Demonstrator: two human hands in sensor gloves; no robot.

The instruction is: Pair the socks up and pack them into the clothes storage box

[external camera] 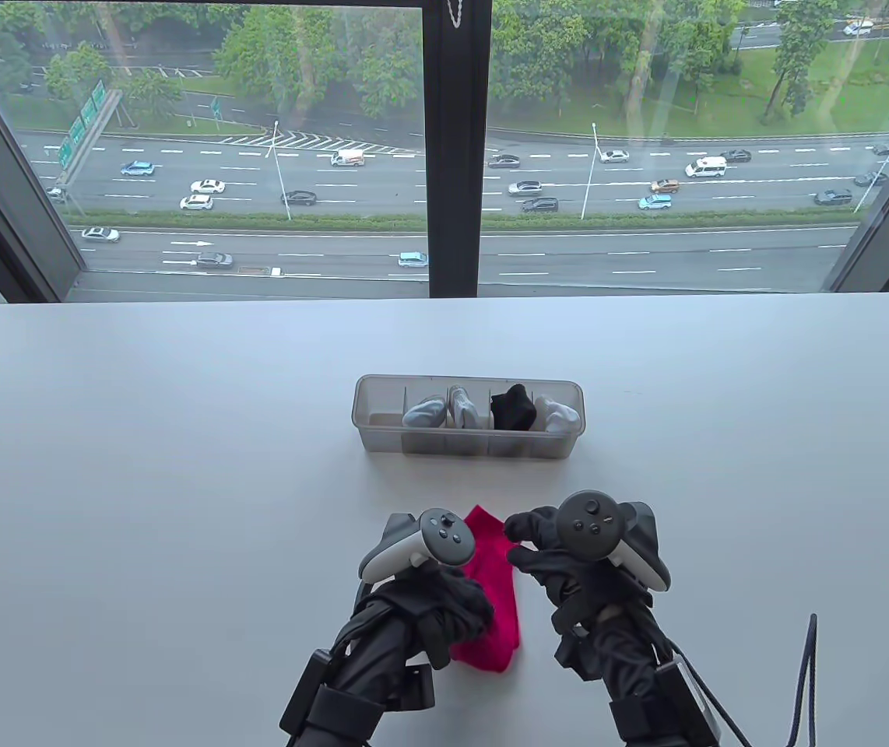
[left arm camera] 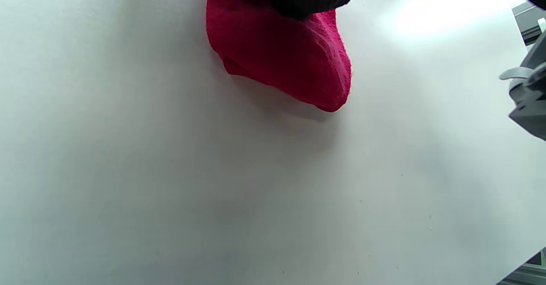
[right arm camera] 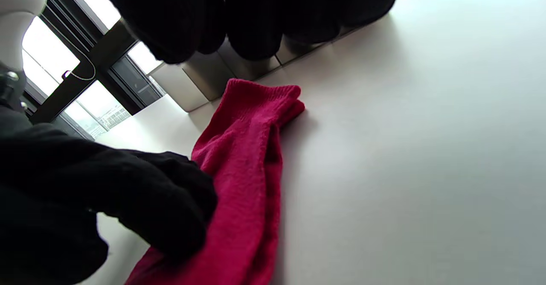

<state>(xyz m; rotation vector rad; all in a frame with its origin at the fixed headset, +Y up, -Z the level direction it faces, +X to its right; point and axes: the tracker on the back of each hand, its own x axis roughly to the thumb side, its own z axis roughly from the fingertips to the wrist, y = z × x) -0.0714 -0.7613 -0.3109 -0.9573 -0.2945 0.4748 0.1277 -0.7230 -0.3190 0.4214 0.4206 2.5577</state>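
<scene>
My left hand (external camera: 444,591) presses on the near half of the red socks (external camera: 491,599), fingers curled over them; my right hand (external camera: 561,552) hovers by their far tip, fingers loosely bent and empty. The socks' long axis points toward the storage box (external camera: 468,450) straight beyond on the desk (external camera: 141,467).

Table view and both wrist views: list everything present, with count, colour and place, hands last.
Table: one, white, by the window.
Storage box: one, clear with dividers, table centre; far-left compartment looks empty.
Packed socks: white or grey bundles in three compartments, black bundle in one.
Red socks: apparently two stacked, flat in front of the box, between the hands.
Cable: one, dark, bottom right.
Left hand: black glove, pressing on the red socks.
Right hand: black glove, fingers curled beside the cuff end.
</scene>
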